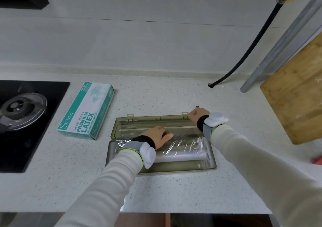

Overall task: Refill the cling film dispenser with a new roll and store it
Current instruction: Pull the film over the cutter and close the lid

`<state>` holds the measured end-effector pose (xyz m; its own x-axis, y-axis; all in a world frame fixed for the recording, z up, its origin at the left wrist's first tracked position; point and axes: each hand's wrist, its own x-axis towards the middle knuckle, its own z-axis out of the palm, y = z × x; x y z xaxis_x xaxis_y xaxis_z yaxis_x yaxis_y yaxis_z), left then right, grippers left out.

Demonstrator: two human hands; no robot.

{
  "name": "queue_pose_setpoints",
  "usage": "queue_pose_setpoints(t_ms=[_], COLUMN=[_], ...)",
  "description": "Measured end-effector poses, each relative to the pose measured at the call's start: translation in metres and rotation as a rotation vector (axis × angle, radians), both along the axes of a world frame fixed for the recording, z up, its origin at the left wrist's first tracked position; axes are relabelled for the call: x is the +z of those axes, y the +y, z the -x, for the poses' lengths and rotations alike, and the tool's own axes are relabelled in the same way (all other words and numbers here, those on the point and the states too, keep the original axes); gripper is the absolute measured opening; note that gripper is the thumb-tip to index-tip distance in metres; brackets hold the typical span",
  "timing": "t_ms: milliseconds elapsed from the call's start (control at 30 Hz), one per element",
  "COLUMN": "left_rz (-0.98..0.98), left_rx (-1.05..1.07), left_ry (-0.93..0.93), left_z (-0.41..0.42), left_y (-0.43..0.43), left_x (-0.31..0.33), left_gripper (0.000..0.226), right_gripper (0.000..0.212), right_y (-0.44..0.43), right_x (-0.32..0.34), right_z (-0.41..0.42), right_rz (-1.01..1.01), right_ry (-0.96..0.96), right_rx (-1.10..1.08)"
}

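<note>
Head cam: speckled white countertop [174,192], white wall [156,43] behind. Black hob [43,148] left, glove box [87,111] beside it, wooden board [296,91] leaning at right, cut off by the frame. The dispenser [174,168] lies open mid-counter, lid [148,120] flipped back, cling film roll [183,151] seated in the base. Left hand [155,134] rests flat on the film, fingers straight. Right hand [197,114] is curled at the lid's far right corner; I can't tell what it grips. Red object [317,160] at the right edge, unidentifiable.
</note>
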<state>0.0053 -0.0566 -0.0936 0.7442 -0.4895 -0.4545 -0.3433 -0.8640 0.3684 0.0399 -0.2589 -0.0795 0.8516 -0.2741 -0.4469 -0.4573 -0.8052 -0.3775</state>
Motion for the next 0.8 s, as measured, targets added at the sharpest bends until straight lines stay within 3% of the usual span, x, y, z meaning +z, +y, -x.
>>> queue_pose_setpoints(t_ms=[167, 500, 667, 800], left_rz=[-0.024, 0.005, -0.009, -0.002], left_rx=[-0.001, 0.022, -0.011, -0.028], left_ry=[0.018, 0.049, 0.036, -0.014], left_z=[-0.006, -0.012, -0.011, -0.011], left_y=[-0.003, -0.003, -0.003, -0.002], left_x=[-0.002, -0.004, -0.004, -0.002], left_gripper=[0.062, 0.065, 0.074, 0.074], right_gripper=[0.031, 0.043, 0.038, 0.037], right_y=[0.021, 0.063, 0.064, 0.064], right_x=[0.005, -0.008, -0.011, 0.002], right_z=[-0.017, -0.043, -0.044, -0.047], right_rz=[-0.036, 0.034, -0.010, 0.000], right_ry=[-0.108, 0.231, 0.293, 0.233], right_rx=[0.093, 0.405, 0.406, 0.431])
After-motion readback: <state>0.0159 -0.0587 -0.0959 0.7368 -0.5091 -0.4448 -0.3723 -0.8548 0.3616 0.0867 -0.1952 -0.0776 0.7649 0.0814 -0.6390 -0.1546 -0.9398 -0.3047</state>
